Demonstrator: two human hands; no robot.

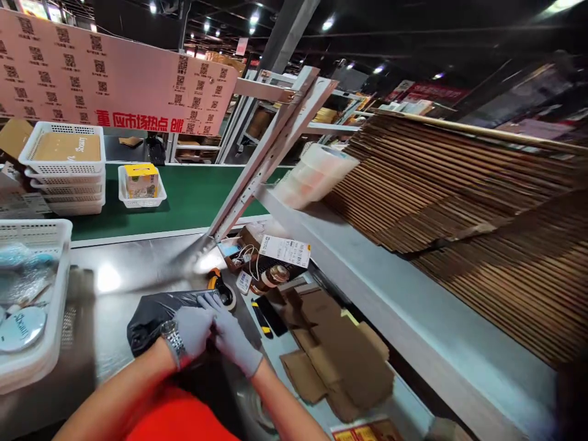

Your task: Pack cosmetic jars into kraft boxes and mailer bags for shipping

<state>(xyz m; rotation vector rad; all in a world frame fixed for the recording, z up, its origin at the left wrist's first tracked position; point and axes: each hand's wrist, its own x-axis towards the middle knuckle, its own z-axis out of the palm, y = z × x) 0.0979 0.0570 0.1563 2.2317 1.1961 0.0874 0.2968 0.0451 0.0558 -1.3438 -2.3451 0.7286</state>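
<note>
A black plastic mailer bag (149, 315) lies on the metal table, gathered and creased at its near left end. Both hands meet over its right end. My left hand (193, 331), in a pale grey glove with a metal watch at the wrist, is closed on the bag's near edge. Beside it, touching it, my right hand (229, 334), in the same kind of glove, has its fingers bent over the bag's right edge. The fingertips are partly hidden between the hands. Just beyond the right fingers sits an orange and black tape dispenser (221, 288).
A white basket (64, 245) with bubble-wrapped items stands at left. Behind runs a green conveyor (193, 190) carrying baskets. To the right are a box cutter (261, 318), flattened cardboard (340, 343), a slanted metal post (266, 159), and a shelf with tape rolls (312, 177) and stacked cartons (459, 184).
</note>
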